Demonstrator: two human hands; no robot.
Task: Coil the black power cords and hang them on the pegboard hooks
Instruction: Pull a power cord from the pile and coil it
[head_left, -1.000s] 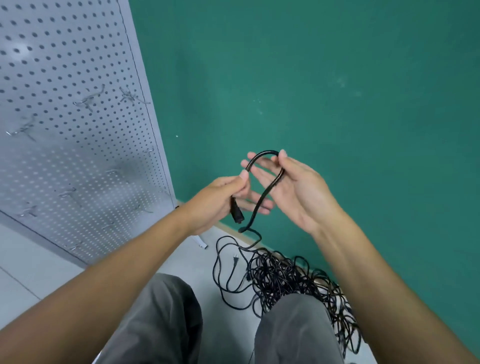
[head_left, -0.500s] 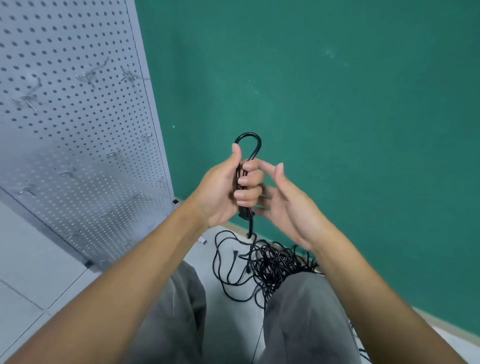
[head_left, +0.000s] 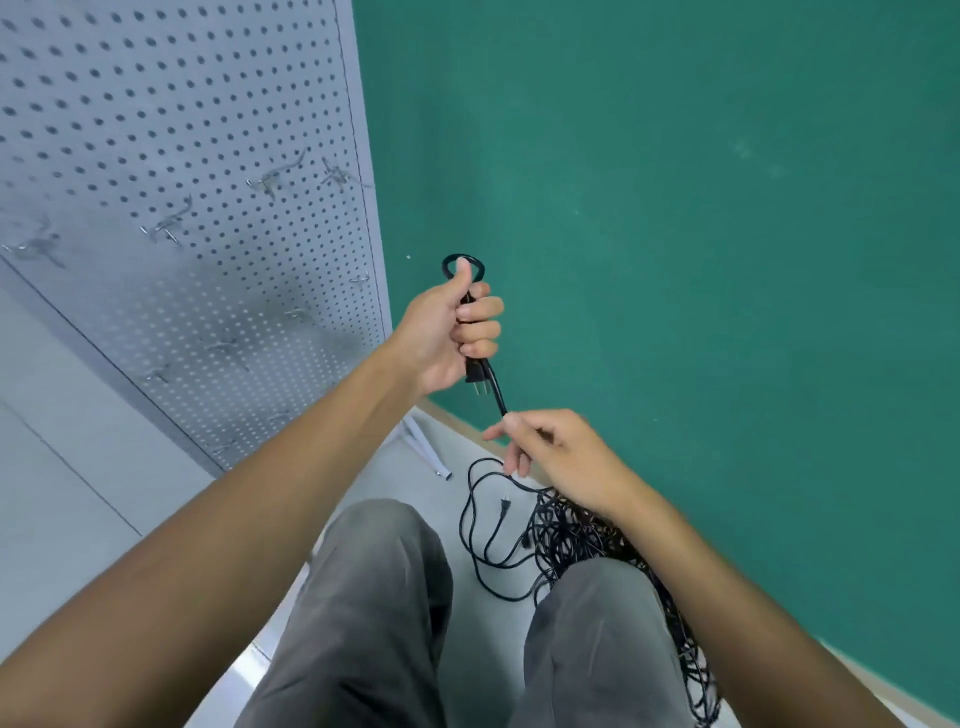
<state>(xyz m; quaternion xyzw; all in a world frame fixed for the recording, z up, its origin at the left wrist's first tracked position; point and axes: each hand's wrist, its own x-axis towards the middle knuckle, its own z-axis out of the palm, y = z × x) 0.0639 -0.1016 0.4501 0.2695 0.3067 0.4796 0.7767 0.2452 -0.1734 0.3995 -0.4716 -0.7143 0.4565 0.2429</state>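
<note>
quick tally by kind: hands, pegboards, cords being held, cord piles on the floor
hands: 2, left hand and right hand
pegboard: 1
held cord: 1, in both hands
floor pile: 1, too tangled to count its cords
total: 5

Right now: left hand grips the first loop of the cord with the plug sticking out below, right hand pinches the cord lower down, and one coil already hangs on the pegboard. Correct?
Not quite. The head view shows the pegboard hooks all bare; no coil hangs there. The rest holds: left hand grips the looped cord, plug below, right hand pinches it lower.
</note>
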